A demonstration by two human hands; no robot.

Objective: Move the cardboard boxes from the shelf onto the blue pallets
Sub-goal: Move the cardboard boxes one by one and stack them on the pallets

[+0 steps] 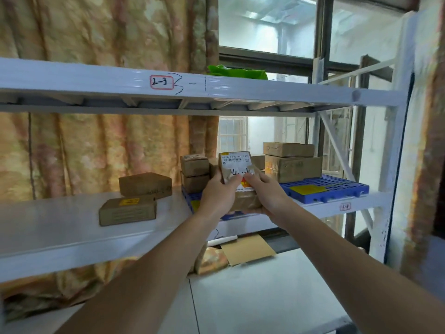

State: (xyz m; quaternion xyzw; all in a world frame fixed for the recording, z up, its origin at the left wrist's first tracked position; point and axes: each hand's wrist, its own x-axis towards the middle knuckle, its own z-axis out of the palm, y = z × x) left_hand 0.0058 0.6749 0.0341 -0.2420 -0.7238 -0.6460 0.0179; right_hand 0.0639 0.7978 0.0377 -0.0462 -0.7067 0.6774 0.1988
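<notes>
Cardboard, brown and taped, fills both hands: the left hand (218, 192) and the right hand (267, 196) clamp a small box (237, 174) from either side, fingers curled round its edges, thumbs on its near face. The box stands upright with a white label (barcode and some handwriting) facing the camera, and a red and yellow sticker lower down. It is held above the front edge of the middle shelf (60, 220), in front of the left pallet (190, 201), of which only a blue corner shows past the hands.

Behind the held box, two small boxes (195, 172) sit stacked on that pallet. To the right, a second blue pallet (337, 186) carries a large box (292, 168) with a flatter box (287, 149) on top; a yellow sheet (307, 189) lies on its grid near the front.

On the bare shelf to the left, well apart from the pallets, lie two flat boxes (134, 198), the rear one overlapping the front one's back edge.

The upper shelf beam (265, 89) bears a tag (161, 82) reading 2-3, and something green (237, 72) lies on top. A patterned curtain (96, 30) hangs behind the rack, with a window (267, 25) to its right.
</notes>
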